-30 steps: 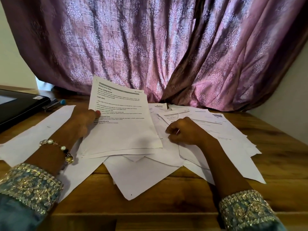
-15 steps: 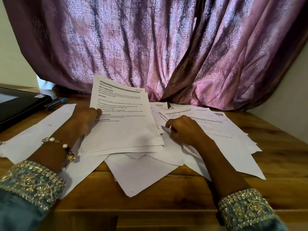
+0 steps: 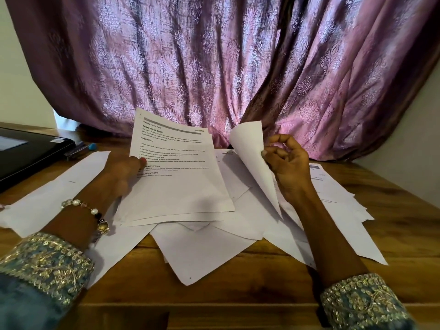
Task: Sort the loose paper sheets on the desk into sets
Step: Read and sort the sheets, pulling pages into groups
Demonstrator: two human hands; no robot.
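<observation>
Wooden desk (image 3: pixel 392 210); loose sheets (image 3: pixel 202 253); purple curtain (image 3: pixel 214 55).

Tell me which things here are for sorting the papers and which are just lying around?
For the job: printed stack held by left hand; curled sheet pinched by right hand; loose sheets.

Just lying about: laptop; pen; curtain.

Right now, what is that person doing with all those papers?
A person is sorting papers on a wooden desk. The left hand holds a printed set of a few sheets, tilted up from the desk. The right hand pinches one curled sheet, lifted off the messy pile. More loose sheets lie spread under both arms, so plenty is unsorted.
</observation>
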